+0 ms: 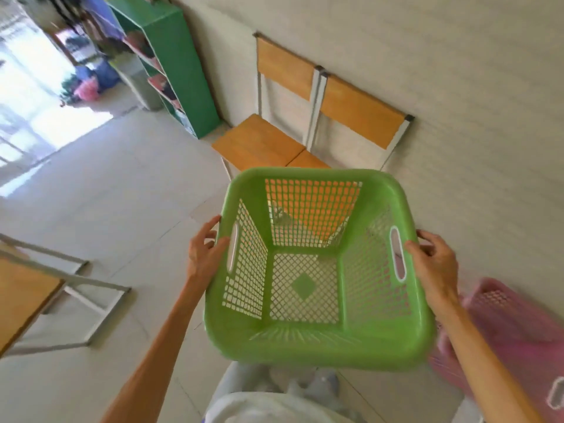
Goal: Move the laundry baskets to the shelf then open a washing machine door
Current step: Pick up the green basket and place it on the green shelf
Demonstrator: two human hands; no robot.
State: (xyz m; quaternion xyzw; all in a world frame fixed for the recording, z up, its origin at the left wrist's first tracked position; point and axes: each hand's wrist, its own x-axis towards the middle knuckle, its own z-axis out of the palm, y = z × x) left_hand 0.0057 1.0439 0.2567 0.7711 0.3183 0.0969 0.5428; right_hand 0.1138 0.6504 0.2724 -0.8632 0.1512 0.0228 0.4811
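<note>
I hold an empty green laundry basket [317,340] with mesh walls in front of me, above the floor. My left hand [204,251] grips its left rim by the handle slot. On the opposite rim, my right hand [433,264] is closed beside the other handle slot. A pink laundry basket [512,328] lies low at the right, partly hidden behind my right arm. A green shelf [177,59] stands against the wall at the upper left, with items on its boards. No washing machine is in view.
Two wooden chairs [262,141] with metal frames stand against the white wall just beyond the basket. A wooden table [21,297] with a metal frame is at the left edge. Bags and a grey bin sit near the bright doorway at far left.
</note>
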